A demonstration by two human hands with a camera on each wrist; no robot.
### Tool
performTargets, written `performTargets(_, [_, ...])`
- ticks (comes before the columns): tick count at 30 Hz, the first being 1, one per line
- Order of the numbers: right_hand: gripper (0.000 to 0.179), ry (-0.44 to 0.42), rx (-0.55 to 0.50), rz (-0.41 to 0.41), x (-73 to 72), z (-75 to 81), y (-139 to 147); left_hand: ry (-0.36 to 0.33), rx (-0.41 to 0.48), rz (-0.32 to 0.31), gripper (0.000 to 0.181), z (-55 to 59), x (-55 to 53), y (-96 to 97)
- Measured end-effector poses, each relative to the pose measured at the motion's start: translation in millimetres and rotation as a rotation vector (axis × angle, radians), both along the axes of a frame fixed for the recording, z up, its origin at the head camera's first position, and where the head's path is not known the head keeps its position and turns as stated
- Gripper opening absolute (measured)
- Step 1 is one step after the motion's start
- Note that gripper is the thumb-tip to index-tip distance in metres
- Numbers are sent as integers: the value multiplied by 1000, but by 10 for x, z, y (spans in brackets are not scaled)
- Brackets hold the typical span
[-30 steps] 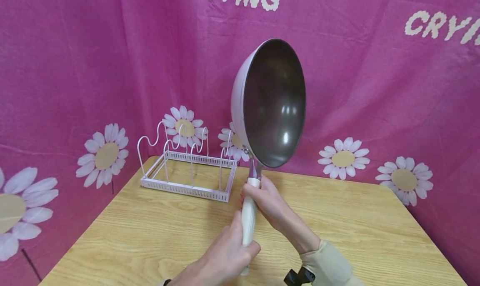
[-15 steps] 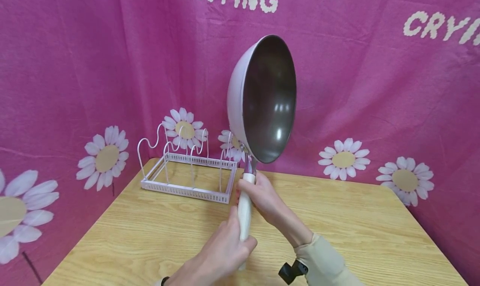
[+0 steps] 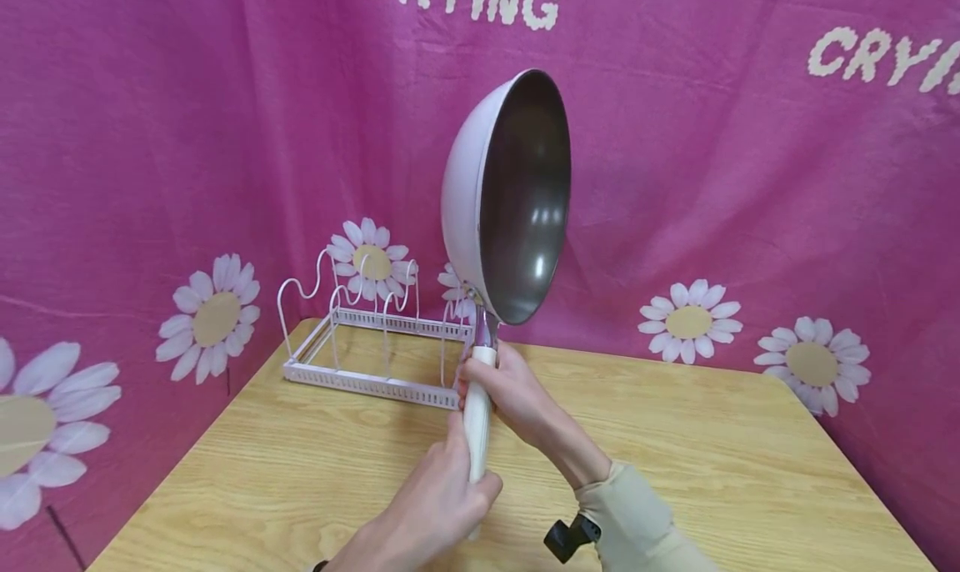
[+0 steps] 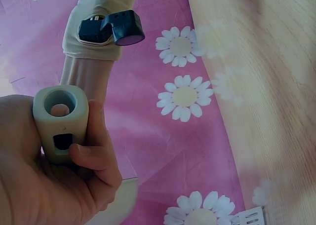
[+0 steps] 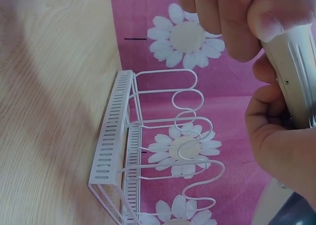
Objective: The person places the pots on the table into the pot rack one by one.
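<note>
Pan [image 3: 510, 201] shifted left, LH [image 3: 438, 493] gripping below RH [image 3: 517, 393]

The pan [image 3: 527, 188] is pale lilac outside, dark brown inside, its handle [image 3: 477, 413] off-white. Pale lilac rack [image 3: 371, 386], far left corner of the yellowish wood-grained counter [image 3: 675, 447]. Magenta cloth [image 3: 660, 180], white daisies [image 3: 688, 323].
</note>
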State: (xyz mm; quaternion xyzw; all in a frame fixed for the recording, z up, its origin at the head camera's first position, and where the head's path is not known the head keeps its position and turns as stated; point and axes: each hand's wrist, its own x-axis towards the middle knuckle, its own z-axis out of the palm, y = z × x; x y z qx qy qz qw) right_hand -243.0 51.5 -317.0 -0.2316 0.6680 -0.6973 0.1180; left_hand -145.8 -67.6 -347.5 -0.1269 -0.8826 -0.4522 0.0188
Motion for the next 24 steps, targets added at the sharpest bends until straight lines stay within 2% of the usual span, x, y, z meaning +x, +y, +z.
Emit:
performTargets(6, [12,-18,-46,10,-19,-33,-45,19,-18,16,69,-8,15,-23])
performTargets(15, [14,-32,-86,92,-19,-48,-137,88,-68,64,60,-42,63,-85])
performTargets(21, [16,-27,-61,152,-25,-49,-193,74,-59,75,64,-66,95,-124])
performTargets(24, [16,-10,-38,181,-36,-65,-216,66,-42,74,59,-84,112,-149])
